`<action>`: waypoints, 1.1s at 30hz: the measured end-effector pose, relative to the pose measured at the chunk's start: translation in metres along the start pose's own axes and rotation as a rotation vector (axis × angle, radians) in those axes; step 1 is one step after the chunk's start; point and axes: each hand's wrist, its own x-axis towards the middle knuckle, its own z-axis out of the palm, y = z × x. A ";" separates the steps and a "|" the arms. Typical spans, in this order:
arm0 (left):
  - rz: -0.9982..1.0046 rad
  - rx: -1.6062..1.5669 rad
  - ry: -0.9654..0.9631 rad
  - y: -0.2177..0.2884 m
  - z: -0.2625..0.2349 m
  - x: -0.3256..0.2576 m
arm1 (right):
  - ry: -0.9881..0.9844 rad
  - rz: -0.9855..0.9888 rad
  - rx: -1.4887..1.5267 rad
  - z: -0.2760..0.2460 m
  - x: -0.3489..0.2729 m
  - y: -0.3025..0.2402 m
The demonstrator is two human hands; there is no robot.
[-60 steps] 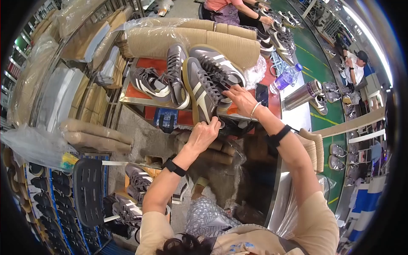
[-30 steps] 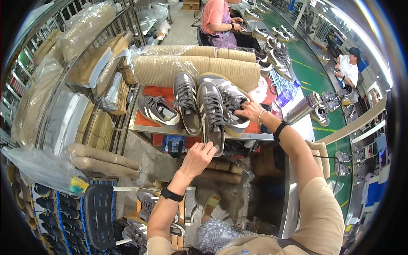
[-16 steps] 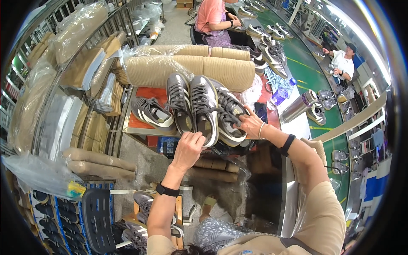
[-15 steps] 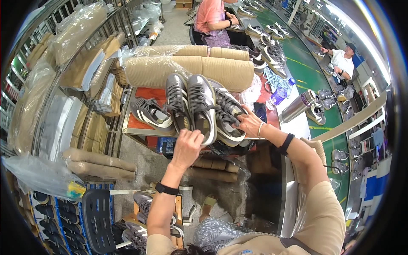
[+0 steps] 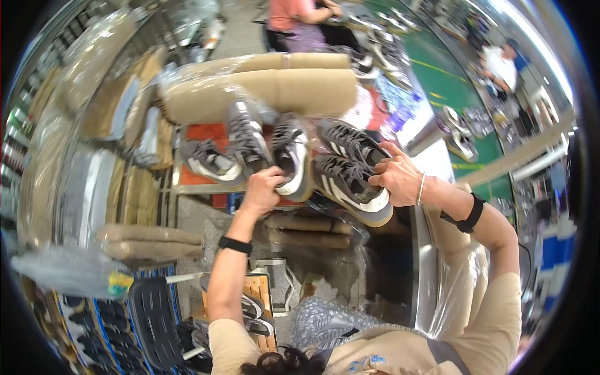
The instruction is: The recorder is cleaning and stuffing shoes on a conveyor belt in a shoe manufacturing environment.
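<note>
Grey lace-up sneakers with white stripes stand over a red-topped table [image 5: 206,132]. My left hand [image 5: 262,190] is closed at the heels of two of them, a left sneaker [image 5: 245,134] and a right sneaker [image 5: 291,150], toes pointing away from me. My right hand [image 5: 399,177] is closed on the heels of another two, an upper sneaker [image 5: 347,139] and a nearer sneaker [image 5: 350,183], their toes pointing left. The nearer one reaches past the table's front edge. At far left a single sneaker [image 5: 209,161] lies untouched. My right fingertips are partly inside the shoes.
Brown rolls in plastic [image 5: 262,90] lie along the table's back. A metal flask [image 5: 426,139] stands at right beside a purple-labelled bottle [image 5: 400,119]. Left are racks of wrapped sheets [image 5: 94,181]. A co-worker in pink [image 5: 294,25] sits behind; another in white [image 5: 500,67] is across the green line.
My right hand has moved right with its two sneakers, turning their toes left and parting them from the left pair. My left hand has shifted slightly left.
</note>
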 end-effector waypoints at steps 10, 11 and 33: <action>-0.079 0.066 -0.148 0.134 -0.060 0.079 | 0.353 0.561 0.141 -0.027 -0.250 -0.095; -0.111 0.053 -0.202 0.135 -0.062 0.073 | 0.377 0.619 0.123 -0.028 -0.277 -0.108; 1.373 -0.422 -0.476 0.814 0.409 0.066 | 0.522 1.929 -0.421 0.162 -0.835 -0.325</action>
